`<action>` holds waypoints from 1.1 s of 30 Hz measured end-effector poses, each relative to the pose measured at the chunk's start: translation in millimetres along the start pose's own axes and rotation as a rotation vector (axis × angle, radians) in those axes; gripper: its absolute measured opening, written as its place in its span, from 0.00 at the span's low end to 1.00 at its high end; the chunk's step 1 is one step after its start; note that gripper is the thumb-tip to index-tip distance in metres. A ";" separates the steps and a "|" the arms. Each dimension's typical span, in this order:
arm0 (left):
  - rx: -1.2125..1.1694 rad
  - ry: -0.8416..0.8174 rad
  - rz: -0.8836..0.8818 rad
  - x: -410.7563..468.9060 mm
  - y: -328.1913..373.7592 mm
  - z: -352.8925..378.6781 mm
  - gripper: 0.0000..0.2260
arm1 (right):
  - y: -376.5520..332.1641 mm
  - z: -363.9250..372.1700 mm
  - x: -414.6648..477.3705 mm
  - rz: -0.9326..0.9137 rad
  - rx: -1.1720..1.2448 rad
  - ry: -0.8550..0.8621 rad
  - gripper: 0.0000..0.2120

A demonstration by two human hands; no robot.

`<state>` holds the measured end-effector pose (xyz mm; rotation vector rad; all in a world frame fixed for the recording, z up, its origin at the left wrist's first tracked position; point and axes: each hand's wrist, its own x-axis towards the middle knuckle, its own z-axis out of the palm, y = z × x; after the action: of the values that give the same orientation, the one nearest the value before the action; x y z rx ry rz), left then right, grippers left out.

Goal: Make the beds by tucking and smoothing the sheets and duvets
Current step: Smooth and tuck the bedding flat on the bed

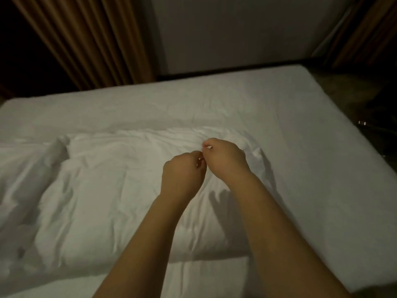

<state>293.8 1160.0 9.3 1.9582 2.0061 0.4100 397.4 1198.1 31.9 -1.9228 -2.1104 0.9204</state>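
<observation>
A white folded duvet (111, 190) lies bunched and creased on the near left part of the bed. The white fitted sheet (290, 130) covers the mattress around it, with light wrinkles. Both my arms reach forward over the duvet's right end. My left hand (182, 175) and my right hand (225, 157) hover close together just above the fabric, almost touching each other. The fingers of both are curled in toward the thumbs. I see no fabric held in either hand. Their shadows fall on the duvet below.
Brown curtains (90, 39) hang behind the bed at the left and at the far right. A pale wall (236, 29) stands behind the far edge. Dark floor (369, 117) with a small shiny object lies beyond the bed's right edge.
</observation>
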 end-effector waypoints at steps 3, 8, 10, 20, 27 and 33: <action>-0.015 0.179 -0.007 -32.3 10.2 -63.1 0.13 | -44.7 -31.1 -45.4 -0.139 -0.055 0.130 0.16; -0.016 0.439 -0.039 -96.4 6.9 -147.8 0.14 | -109.4 -56.1 -113.3 -0.364 -0.040 0.245 0.15; 0.005 0.497 -0.084 -125.6 2.0 -171.2 0.14 | -129.0 -54.9 -138.7 -0.472 -0.031 0.290 0.14; 0.050 0.672 -0.191 -271.4 -50.9 -243.9 0.13 | -193.6 -25.3 -246.4 -0.732 0.022 0.363 0.12; 0.008 0.719 -0.131 -316.6 -103.1 -265.3 0.12 | -251.6 29.9 -283.9 -0.723 0.011 0.365 0.11; 0.002 0.659 -0.071 -336.7 -182.9 -292.8 0.13 | -322.8 86.7 -298.2 -0.632 0.022 0.405 0.10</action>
<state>13.7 821.5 208.0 1.9011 2.4305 1.1574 130.6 889.8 217.3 -1.1589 -2.2043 0.3809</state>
